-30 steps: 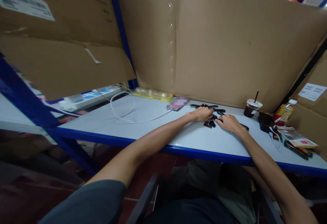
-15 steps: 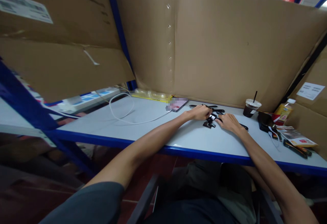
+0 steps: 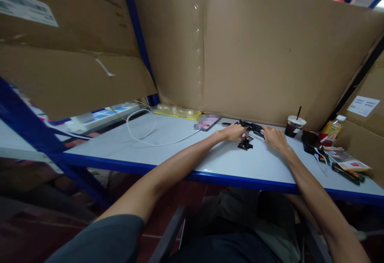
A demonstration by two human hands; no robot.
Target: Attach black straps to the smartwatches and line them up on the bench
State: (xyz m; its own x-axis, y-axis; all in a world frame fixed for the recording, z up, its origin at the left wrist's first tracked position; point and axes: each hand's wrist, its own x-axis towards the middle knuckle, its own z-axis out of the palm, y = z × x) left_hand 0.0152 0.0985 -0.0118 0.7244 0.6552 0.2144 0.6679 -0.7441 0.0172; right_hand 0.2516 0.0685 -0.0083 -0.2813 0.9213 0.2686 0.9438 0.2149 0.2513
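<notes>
My left hand [image 3: 235, 133] is on the white tabletop, its fingers curled and pinched just above several small dark flat pieces [image 3: 245, 144]. Whatever is in that pinch is too small to make out. To its right, my right hand [image 3: 274, 137] has its fingers closed on a slim black-handled tool [image 3: 262, 131]; the fingers cover part of it. Just beyond both hands lies a loose pile of similar black-handled tools [image 3: 250, 126], whose exact kind does not show. One black handle [image 3: 227, 124] sticks out left of the pile, behind my left hand.
A phone [image 3: 210, 121] with a white cable [image 3: 168, 144] lies left of my hands. Yellow-edged plastic packaging [image 3: 177, 111] sits behind it. Rightward stand a lidded drink cup [image 3: 294, 127], a bottle [image 3: 332, 131] and a snack packet [image 3: 348, 159]. Cardboard [image 3: 255, 55] walls the back.
My right hand has moved back and slightly right, to the pile. The black handle that stuck out beneath it to the right no longer shows there. My left hand stays nearly in place.
</notes>
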